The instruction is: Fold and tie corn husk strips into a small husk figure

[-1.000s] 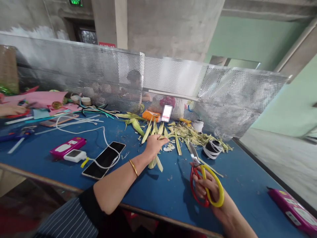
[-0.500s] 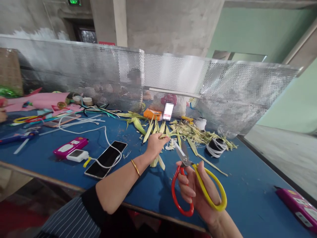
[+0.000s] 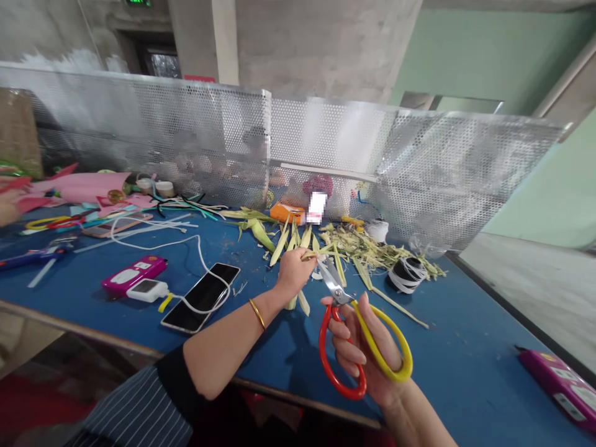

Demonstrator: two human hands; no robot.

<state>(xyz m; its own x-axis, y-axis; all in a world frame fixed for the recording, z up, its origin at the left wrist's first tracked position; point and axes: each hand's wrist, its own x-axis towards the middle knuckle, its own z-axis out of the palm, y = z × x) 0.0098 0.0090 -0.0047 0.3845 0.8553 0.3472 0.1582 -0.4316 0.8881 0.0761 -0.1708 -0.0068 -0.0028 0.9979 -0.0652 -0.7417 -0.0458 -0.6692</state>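
Observation:
My left hand (image 3: 294,273), a gold bangle on its wrist, pinches a pale green corn husk (image 3: 309,255) over the middle of the table. Scissors (image 3: 338,294) with one red and one yellow handle are in my right hand (image 3: 356,351). Their blades are slightly apart, with the tips right beside the husk at my left fingertips; whether they touch it I cannot tell. More husk strips (image 3: 279,245) fan out behind my left hand, and a pile of shredded husk (image 3: 372,251) lies to the right.
A smartphone (image 3: 205,298), a purple device (image 3: 135,273) and a white cable lie left on the blue table (image 3: 442,372). Thread spools (image 3: 406,276) stand at right, another purple device (image 3: 559,385) at the right edge. A perforated metal screen (image 3: 326,136) runs along the back.
My right hand has brought the scissors a little left and up, so the tips are now at the husk. The blades have narrowed somewhat. My left hand has hardly moved.

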